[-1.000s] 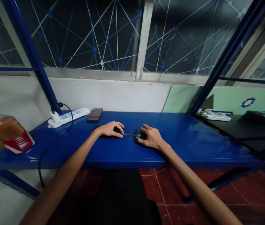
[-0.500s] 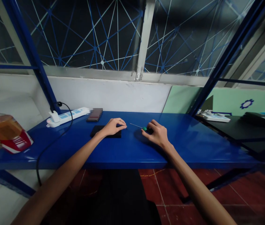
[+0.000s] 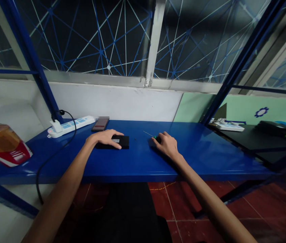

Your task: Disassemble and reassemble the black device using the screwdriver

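A flat black box [image 3: 125,142] with a pale label lies on the blue table. Spread over its left part is my left hand [image 3: 104,137], thumb toward the near side and fingers toward the far side. Whether it presses on the box or only rests there is hard to tell. A tiny dark piece, perhaps a screw [image 3: 135,139], lies just right of the box. My right hand [image 3: 167,144] is closed around the handle of a screwdriver [image 3: 148,133] with a green collar. The thin shaft points left and away from me.
At the back left, a phone [image 3: 100,124] lies by a white power strip [image 3: 74,125] with a black cable [image 3: 56,153]. A bottle of amber drink [image 3: 4,143] stands far left. The blue table's [image 3: 137,165] front edge runs close to me.
My left hand has left the tiny dark piece on the table and moved left, opening over the black box. My right hand keeps hold of the screwdriver, with little movement.
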Tool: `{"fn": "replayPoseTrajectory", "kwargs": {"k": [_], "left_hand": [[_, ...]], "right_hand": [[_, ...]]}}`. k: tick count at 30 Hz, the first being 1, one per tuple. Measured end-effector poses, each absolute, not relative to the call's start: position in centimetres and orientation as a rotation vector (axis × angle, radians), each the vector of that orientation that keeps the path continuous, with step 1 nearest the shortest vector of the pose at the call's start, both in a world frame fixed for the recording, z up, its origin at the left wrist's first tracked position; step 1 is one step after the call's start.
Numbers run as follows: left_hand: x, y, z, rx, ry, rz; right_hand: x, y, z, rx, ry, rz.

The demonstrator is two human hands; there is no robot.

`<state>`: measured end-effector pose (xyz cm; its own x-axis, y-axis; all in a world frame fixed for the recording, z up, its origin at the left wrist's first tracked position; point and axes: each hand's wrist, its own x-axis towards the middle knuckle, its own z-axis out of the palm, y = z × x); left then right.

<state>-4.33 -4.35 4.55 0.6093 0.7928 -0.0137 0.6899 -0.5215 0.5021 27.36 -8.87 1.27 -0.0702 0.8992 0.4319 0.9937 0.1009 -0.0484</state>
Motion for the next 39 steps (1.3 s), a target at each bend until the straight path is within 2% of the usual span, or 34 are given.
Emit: {"fn": "replayPoseTrajectory", "kwargs": {"k": [5, 10, 14, 18, 22, 27, 33, 39], "left_hand": [[-3.6, -5.0, 4.5, 2.417, 1.261, 0.309], [-3.4, -4.9, 4.8, 2.309, 1.228, 0.503], [-4.1, -4.9, 5.5, 2.067, 1.222, 0.905], [-3.6, -5.2, 6.2, 1.501, 1.083, 1.322], [-2.9, -5.2, 6.4, 1.031, 0.799, 1.202], [-1.7, -5.4, 6.0, 0.955, 0.729, 1.163], [-0.6, -5.5, 5.4, 1.017, 0.702, 1.344], [-0.9, -4.7, 4.3, 0.962, 0.877, 1.424]], "right_hand": [[26.5, -8.1, 1.2, -1.958, -2.116, -0.323], [26.4, -8.3, 1.0, -1.911, -2.230, -0.330], [26.7, -8.5, 0.9, -1.853, -2.203, -0.322], [27.2, -8.3, 1.2, -1.817, -2.054, -0.303], [28.1, -8.0, 1.5, -1.793, -1.922, -0.263], [27.5, -8.2, 3.1, -1.782, -1.857, -0.131], [21.6, -8.9, 5.1, -1.481, -2.050, 0.282], [17.7, -7.9, 4.0, -1.236, -1.984, 0.854]]}}
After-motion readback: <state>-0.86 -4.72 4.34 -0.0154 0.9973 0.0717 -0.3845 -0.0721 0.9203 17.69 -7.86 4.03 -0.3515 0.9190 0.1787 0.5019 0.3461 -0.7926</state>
